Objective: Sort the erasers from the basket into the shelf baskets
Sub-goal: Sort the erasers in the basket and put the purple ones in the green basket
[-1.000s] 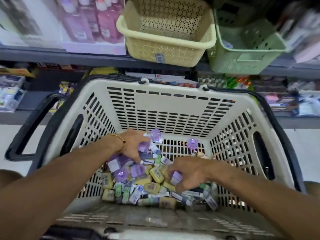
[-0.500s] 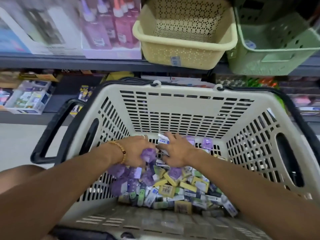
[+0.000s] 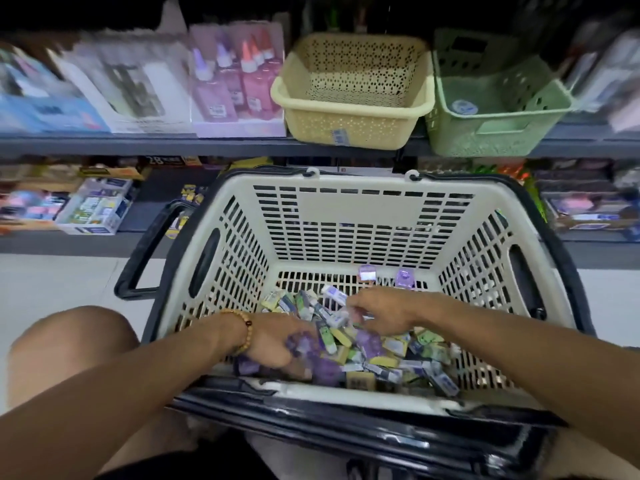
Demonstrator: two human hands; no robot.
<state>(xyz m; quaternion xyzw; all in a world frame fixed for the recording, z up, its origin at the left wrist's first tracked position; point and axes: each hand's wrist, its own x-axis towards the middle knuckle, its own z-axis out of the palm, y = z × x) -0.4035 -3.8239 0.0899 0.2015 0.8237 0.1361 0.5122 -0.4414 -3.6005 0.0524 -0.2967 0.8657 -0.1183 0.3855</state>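
Since a second ago your two hands have drawn apart and slid toward the near side of the basket (image 3: 349, 216): your left hand (image 3: 273, 341) now sits low at the near-left of the pile, your right hand (image 3: 381, 310) up and to its right.

Your left hand's fingers curl round a clutch of purple erasers (image 3: 304, 344), clamped on them, though blur hides how many. Your right hand's fingers are bent down onto the heap, pinching at a white eraser (image 3: 337, 317); the blur makes that grip hard to be sure of.

The erasers (image 3: 398, 351) are small wrapped blocks in purple, yellow-green, white and blue, heaped loosely under and between your hands, covering the near half of the basket floor. Beyond your right hand, two purple pieces (image 3: 367, 273) lie apart from the heap by the far wall.

The basket is cream slotted plastic with black rim and handles, one handle (image 3: 145, 258) folded out to the left of your left hand.

Above it on the shelf (image 3: 138, 145) stand a yellow basket (image 3: 349, 123) and, touching its right side, a green basket (image 3: 495, 133) holding one round pale item (image 3: 464, 107). Left of the yellow one stands a box of glue bottles (image 3: 235, 88).
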